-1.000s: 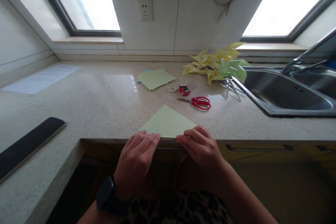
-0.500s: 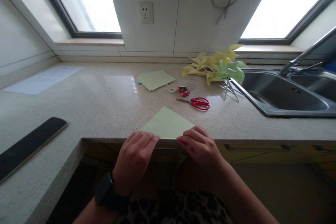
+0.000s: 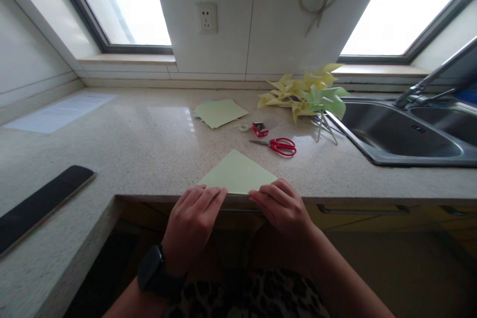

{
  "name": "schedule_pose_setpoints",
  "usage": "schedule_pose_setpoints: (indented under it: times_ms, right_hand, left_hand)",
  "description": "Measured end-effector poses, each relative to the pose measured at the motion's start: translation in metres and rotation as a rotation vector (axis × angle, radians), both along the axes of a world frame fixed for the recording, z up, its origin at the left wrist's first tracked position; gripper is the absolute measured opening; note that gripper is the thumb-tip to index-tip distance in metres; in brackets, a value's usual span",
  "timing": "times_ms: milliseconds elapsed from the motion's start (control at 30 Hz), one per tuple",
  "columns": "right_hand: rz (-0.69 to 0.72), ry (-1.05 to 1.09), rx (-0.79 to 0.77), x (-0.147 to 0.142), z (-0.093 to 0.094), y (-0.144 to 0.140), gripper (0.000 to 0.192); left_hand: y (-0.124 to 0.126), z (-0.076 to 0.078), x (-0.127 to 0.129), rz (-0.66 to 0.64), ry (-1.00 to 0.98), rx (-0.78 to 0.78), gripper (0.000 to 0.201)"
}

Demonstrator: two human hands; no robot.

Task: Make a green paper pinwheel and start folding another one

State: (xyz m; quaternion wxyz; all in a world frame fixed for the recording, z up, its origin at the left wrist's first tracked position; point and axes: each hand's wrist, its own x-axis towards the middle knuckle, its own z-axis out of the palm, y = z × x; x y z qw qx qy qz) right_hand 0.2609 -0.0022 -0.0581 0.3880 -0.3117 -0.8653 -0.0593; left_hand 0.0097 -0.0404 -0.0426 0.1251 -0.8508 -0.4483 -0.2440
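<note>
A pale green sheet of paper (image 3: 237, 174), folded into a triangle, lies at the front edge of the speckled countertop (image 3: 149, 144). My left hand (image 3: 192, 223), with a black watch on the wrist, presses its fingertips on the paper's near left corner. My right hand (image 3: 283, 206) presses on the near right corner. Both hands rest flat on the folded edge along the counter's rim.
Red scissors (image 3: 278, 145), a small red box (image 3: 260, 128) and a tape roll (image 3: 244, 127) lie behind the paper. Further back are a stack of green sheets (image 3: 219, 111) and a heap of yellow and green paper pinwheels (image 3: 307, 95). A steel sink (image 3: 402, 134) is at right, a black strip (image 3: 37, 203) at left.
Both hands stay on the paper's near edge; they shifted only slightly. The view wobbled a little.
</note>
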Motion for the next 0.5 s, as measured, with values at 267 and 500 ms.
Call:
schedule_pose_setpoints:
  times_ms: [267, 500]
  right_hand:
    - [-0.019, -0.032, -0.012, -0.0004, 0.0018, 0.0007, 0.019]
    - [-0.064, -0.078, -0.02, 0.0009, 0.0015, 0.0019, 0.021]
  left_hand:
    - [0.0044, 0.005, 0.0076, 0.035, -0.008, -0.011, 0.03]
    - [0.0067, 0.0051, 0.0071, 0.044, 0.003, -0.045, 0.037]
